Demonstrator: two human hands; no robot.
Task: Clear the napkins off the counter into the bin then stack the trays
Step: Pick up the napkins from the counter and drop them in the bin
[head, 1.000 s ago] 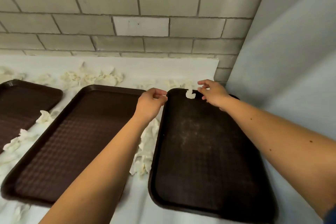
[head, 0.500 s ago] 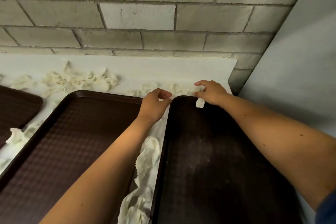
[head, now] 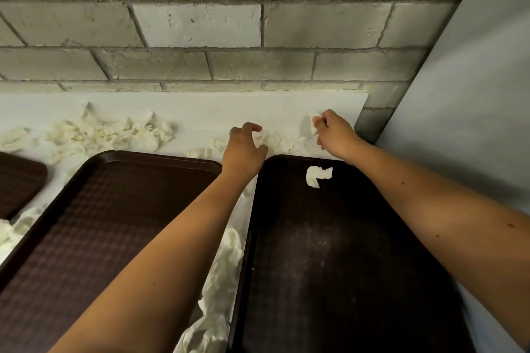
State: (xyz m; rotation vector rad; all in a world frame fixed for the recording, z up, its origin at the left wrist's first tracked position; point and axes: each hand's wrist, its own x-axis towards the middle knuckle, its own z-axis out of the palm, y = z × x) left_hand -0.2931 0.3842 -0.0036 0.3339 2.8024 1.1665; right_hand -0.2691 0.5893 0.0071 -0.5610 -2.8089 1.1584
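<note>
Three dark brown trays lie on the white counter (head: 200, 107): a right tray (head: 344, 281), a middle tray (head: 94, 232) and a left tray (head: 20, 180) cut off by the frame edge. A small crumpled napkin (head: 317, 176) lies on the right tray near its far edge. My right hand (head: 334, 133) pinches a napkin scrap (head: 314, 125) above the counter behind that tray. My left hand (head: 243, 149) reaches with curled fingers over napkin scraps (head: 279, 142) behind the trays, holding nothing I can see. More napkins (head: 109, 135) pile at the back left.
A grey block wall (head: 200, 23) stands behind the counter, and a pale panel (head: 473, 94) closes the right side. Crumpled napkins (head: 220, 289) fill the gap between the middle and right trays, and others (head: 14, 229) lie at the left edge. No bin is in view.
Both hands moved from the right tray's far rim to the counter behind it. A small napkin now lies on the right tray, and my right hand has lifted another scrap.
</note>
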